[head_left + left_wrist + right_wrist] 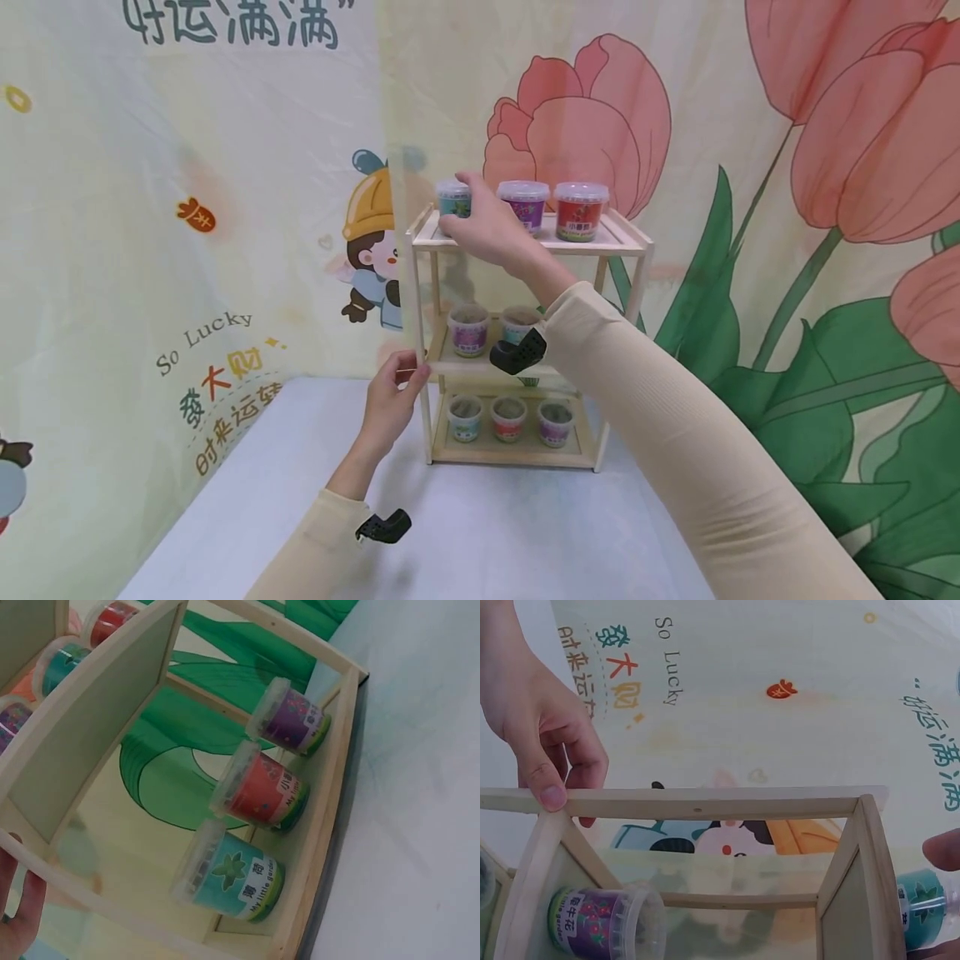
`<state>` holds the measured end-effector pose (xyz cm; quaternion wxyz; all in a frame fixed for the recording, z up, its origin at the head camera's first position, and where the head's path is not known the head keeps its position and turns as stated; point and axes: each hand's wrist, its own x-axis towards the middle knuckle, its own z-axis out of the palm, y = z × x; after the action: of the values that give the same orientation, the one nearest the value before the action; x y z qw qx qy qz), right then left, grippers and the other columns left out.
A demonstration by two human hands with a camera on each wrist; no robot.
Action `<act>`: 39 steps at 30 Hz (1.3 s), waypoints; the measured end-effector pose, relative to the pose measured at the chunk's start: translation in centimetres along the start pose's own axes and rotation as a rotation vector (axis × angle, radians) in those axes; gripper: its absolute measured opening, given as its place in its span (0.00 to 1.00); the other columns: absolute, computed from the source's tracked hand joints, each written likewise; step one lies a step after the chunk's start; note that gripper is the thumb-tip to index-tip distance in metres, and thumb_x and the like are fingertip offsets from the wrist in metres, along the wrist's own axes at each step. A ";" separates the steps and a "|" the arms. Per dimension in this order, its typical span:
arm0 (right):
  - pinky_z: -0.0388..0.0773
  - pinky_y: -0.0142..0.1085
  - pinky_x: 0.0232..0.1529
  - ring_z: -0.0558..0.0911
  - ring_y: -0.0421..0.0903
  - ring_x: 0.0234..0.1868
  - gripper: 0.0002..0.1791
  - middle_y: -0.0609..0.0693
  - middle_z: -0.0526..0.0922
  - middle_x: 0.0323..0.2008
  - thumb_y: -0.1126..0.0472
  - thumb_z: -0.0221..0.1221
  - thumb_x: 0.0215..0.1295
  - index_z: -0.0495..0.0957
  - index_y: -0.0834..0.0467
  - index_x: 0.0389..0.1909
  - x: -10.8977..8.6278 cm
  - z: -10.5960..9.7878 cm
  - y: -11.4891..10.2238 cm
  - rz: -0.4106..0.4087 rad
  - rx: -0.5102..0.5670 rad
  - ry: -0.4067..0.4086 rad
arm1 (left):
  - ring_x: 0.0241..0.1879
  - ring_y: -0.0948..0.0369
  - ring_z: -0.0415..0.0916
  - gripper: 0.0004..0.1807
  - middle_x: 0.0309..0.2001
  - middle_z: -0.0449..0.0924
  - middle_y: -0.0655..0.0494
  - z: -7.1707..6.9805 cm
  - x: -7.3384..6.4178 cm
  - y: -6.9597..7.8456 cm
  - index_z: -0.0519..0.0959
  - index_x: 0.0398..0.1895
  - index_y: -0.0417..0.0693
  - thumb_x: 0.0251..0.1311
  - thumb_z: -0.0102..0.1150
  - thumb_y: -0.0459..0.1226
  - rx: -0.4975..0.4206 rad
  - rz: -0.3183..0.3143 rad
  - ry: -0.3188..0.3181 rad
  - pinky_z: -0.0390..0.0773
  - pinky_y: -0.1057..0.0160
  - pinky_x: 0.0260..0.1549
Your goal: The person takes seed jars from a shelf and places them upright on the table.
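A three-tier wooden rack (510,457) stands on a white tabletop. At its top left is a teal lidded plastic cup (453,200) with a leaf on its label. My right hand (491,223) holds this cup between thumb and fingers; in the right wrist view the teal cup (922,911) sits at the rack's top end. My left hand (392,404) grips the rack's left front post at middle-shelf height, thumb in front, as the right wrist view also shows of the left hand (555,742). A purple cup (527,204) and a red cup (579,215) stand right of the teal one.
The middle shelf bears a purple cup (469,333), a teal cup (517,321) and a red cup (109,621), partly behind my right forearm in the head view. Three more cups, teal (236,874), red (262,791) and purple (292,721), line the bottom shelf. A printed cloth (262,208) hangs behind.
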<state>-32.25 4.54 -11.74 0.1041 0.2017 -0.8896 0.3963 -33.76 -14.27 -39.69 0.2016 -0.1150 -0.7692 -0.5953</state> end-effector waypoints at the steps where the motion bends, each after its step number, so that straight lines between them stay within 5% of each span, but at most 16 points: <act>1: 0.71 0.49 0.73 0.71 0.51 0.73 0.40 0.54 0.66 0.79 0.53 0.57 0.79 0.50 0.47 0.85 0.1 0.1 0.0 -0.005 -0.007 0.003 | 0.57 0.52 0.79 0.17 0.56 0.82 0.47 0.0 0.0 0.0 0.79 0.62 0.47 0.76 0.63 0.43 0.000 0.001 0.003 0.82 0.55 0.55; 9: 0.74 0.48 0.68 0.75 0.52 0.67 0.32 0.56 0.72 0.73 0.56 0.56 0.81 0.57 0.50 0.80 0.5 0.2 0.3 -0.051 -0.057 0.014 | 0.55 0.52 0.79 0.16 0.54 0.82 0.47 0.2 -0.1 -0.2 0.80 0.60 0.46 0.76 0.63 0.43 -0.026 0.012 0.016 0.80 0.59 0.53; 16: 0.73 0.47 0.71 0.76 0.51 0.69 0.29 0.53 0.75 0.72 0.57 0.60 0.80 0.65 0.48 0.76 1.0 0.9 0.9 -0.109 -0.138 0.116 | 0.56 0.50 0.79 0.15 0.54 0.81 0.44 0.3 0.0 -0.3 0.78 0.58 0.45 0.76 0.63 0.42 -0.023 0.014 0.021 0.79 0.65 0.51; 25: 0.71 0.45 0.73 0.74 0.49 0.68 0.27 0.51 0.78 0.70 0.59 0.62 0.78 0.69 0.45 0.74 0.8 1.6 1.0 -0.145 -0.134 0.206 | 0.57 0.51 0.79 0.15 0.55 0.82 0.45 0.2 0.1 -0.6 0.79 0.58 0.47 0.75 0.64 0.43 -0.042 0.018 0.029 0.80 0.60 0.54; 34: 0.82 0.38 0.59 0.81 0.48 0.56 0.28 0.53 0.79 0.66 0.61 0.64 0.77 0.71 0.47 0.73 -2.0 0.8 0.9 -0.291 -0.040 0.232 | 0.59 0.50 0.80 0.19 0.58 0.83 0.44 0.0 0.1 0.0 0.80 0.63 0.50 0.73 0.67 0.41 -0.080 -0.041 0.044 0.82 0.52 0.58; 39: 0.84 0.41 0.58 0.85 0.50 0.56 0.29 0.54 0.78 0.66 0.62 0.65 0.75 0.70 0.50 0.74 -4.4 0.0 2.0 -0.332 -0.014 0.204 | 0.59 0.51 0.80 0.19 0.57 0.83 0.46 -0.2 0.1 0.2 0.79 0.63 0.50 0.73 0.67 0.43 -0.072 -0.050 0.035 0.84 0.56 0.56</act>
<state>-29.16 6.92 -14.60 0.2590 0.3037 -0.8318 0.3857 -33.67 -14.39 -39.41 0.1956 -0.0925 -0.7465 -0.6292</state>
